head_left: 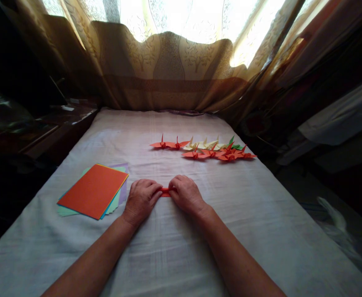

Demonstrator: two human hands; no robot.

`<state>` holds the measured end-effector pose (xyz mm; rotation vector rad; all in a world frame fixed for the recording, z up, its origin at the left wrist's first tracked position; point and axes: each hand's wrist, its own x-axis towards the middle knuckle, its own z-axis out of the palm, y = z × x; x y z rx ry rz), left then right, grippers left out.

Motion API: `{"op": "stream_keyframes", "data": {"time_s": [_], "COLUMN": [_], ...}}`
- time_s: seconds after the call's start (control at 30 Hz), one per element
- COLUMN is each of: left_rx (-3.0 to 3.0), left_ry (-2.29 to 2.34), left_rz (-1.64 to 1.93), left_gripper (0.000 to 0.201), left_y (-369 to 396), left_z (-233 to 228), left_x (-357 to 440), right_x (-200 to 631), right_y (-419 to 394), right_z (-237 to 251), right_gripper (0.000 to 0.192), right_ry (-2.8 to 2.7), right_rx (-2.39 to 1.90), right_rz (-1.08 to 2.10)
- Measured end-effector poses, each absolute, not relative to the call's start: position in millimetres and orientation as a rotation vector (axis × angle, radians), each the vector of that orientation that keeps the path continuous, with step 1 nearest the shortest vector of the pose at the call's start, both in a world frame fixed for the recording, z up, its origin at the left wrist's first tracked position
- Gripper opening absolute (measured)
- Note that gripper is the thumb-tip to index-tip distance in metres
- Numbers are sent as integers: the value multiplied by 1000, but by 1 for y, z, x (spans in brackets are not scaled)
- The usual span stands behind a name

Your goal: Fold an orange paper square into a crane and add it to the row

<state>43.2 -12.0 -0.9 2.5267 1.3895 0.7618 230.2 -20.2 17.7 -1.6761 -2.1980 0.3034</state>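
Observation:
A small folded piece of orange-red paper (165,192) lies low on the white cloth, between my two hands. My left hand (142,198) pinches its left end with thumb and fingers. At the other end, my right hand (186,193) has its curled fingers closed on the paper. Only the middle strip of the paper shows; both ends are hidden under the fingers. Beyond the hands stand several folded paper cranes: orange-red ones (195,154), cream ones (204,144) and a green one (237,146) at the right end.
Left of my hands lies a stack of coloured paper sheets (94,190), orange on top, with blue, pale green and lilac edges below. A white cloth (168,255) covers the table. Patterned curtains (168,62) hang behind it. Dark furniture (69,111) stands along the left side.

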Motion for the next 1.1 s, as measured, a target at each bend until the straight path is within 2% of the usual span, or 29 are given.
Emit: {"op": "stream_keyframes", "data": {"time_s": [0.37, 0.43, 0.57, 0.67, 0.73, 0.9, 1.03, 1.1], "left_rx": [2476, 2363, 1936, 1625, 1492, 1252, 1115, 1080], "left_ry": [1332, 1403, 1494, 1370, 1274, 1166, 1073, 1037], "left_rz": [857, 916, 1048, 1141, 1162, 1112, 1000, 997], "left_gripper": [12, 13, 16, 26, 33, 42, 56, 56], "left_y": [-11, -11, -8, -7, -8, -15, -18, -19], "left_z": [-4, -5, -5, -4, -4, 0, 10, 14], "left_x": [40, 38, 38, 43, 47, 54, 57, 57], "right_x": [235, 237, 233, 220, 210, 205, 212, 214], "right_y": [-18, -15, -9, -9, -12, -17, -18, -20], "right_z": [19, 16, 5, -1, 0, 10, 19, 24], "right_gripper": [7, 18, 54, 66, 63, 28, 25, 21], "right_ry": [-2119, -1956, -1473, -1218, -1190, -1230, -1279, -1370], "right_rx": [-1571, -1506, -1324, -1187, -1178, -1154, -1146, -1165], "right_rz": [387, 497, 872, 1133, 1175, 1094, 1131, 1121]}}
